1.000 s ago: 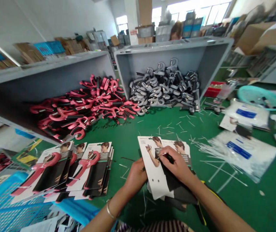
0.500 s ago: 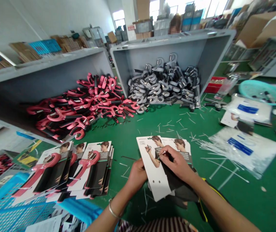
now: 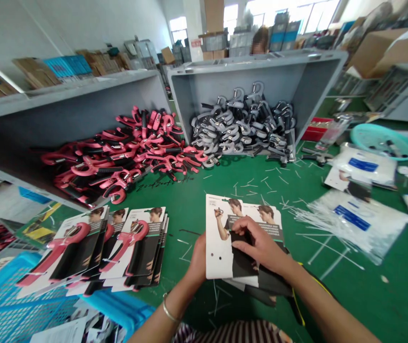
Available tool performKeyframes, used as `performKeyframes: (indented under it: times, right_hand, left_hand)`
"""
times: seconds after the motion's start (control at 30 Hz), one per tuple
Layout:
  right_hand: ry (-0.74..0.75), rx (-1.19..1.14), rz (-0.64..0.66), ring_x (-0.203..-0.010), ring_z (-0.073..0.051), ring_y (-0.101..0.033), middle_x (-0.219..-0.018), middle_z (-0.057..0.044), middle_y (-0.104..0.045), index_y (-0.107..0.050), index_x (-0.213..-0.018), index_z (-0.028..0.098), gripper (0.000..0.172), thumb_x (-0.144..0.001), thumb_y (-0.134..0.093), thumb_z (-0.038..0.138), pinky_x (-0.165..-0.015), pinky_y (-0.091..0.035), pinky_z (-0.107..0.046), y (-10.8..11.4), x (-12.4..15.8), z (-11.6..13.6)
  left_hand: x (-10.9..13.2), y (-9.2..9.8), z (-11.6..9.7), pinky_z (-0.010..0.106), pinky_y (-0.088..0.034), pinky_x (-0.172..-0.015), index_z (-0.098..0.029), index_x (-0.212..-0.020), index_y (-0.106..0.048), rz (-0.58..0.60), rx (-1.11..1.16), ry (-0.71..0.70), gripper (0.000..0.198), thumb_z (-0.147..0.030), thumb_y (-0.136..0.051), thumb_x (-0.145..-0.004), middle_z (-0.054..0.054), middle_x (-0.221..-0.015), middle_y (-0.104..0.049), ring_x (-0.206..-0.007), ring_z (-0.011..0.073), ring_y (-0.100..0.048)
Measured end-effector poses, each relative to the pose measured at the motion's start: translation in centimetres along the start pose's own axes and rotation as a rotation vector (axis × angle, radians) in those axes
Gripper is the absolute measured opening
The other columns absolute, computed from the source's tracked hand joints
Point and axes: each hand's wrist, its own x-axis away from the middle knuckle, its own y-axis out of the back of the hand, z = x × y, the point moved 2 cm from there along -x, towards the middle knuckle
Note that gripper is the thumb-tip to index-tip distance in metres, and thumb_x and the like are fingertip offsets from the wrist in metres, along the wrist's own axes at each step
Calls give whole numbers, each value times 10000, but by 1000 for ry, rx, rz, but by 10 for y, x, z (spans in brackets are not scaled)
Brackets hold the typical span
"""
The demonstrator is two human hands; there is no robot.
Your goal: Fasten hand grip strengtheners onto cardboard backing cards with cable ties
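Observation:
My left hand [image 3: 199, 259] grips the left edge of a white backing card [image 3: 221, 243] printed with a person and a black panel, and holds it tilted up over a stack of the same cards [image 3: 271, 224] on the green table [image 3: 225, 190]. My right hand [image 3: 257, 243] lies on the card's face, fingers pinched at its black area. What the fingertips pinch is too small to make out.
Finished cards with pink hand grippers [image 3: 118, 247] lie fanned at the left over a blue basket [image 3: 18, 309]. Tipped grey bins hold pink grippers [image 3: 125, 152] and grey grippers [image 3: 243, 128]. White cable ties [image 3: 336, 219] in bags and a teal bowl [image 3: 384, 140] sit right. A person stands beyond the bins.
The top card has been lifted and turned more upright, square to me, with the left hand shifting along its edge. The right hand stays pinched on its face.

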Motion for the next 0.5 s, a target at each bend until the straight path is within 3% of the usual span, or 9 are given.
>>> performKeyframes:
  times: [0.1,0.2,0.27,0.5]
  right_hand:
    - [23,47,-47,-948,-199,-519,-1023,-52,-552,-562,-981,223,108,-899,-631,235,-844,-435,-331,-4,0,4]
    - [12,58,-97,-940,-201,-531,-971,-43,-556,-577,-905,222,29,-914,-605,225,-842,-431,-338,-8,-1,6]
    - [13,50,-118,-938,-201,-538,-946,-39,-561,-584,-860,222,65,-925,-590,232,-846,-427,-341,-8,-2,7]
    - [-41,-71,-205,-817,-170,-541,-857,-23,-574,-580,-844,214,143,-943,-564,316,-760,-438,-304,-4,1,-1]
  left_hand:
    - [0,5,1,276,-478,-720,-161,-949,-662,-122,1,-28,190,-278,-617,-806,23,-823,-684,-762,179,-596]
    - [1,5,-4,263,-472,-706,-168,-966,-664,-108,-14,-30,198,-282,-633,-808,11,-806,-676,-738,169,-593]
    - [3,5,-9,260,-476,-716,-170,-998,-666,-64,38,-10,242,-292,-664,-789,13,-836,-687,-757,171,-601]
    - [15,12,-14,289,-517,-673,-174,-1271,-569,-42,403,355,604,-551,-646,-805,105,-1072,-722,-804,224,-678]
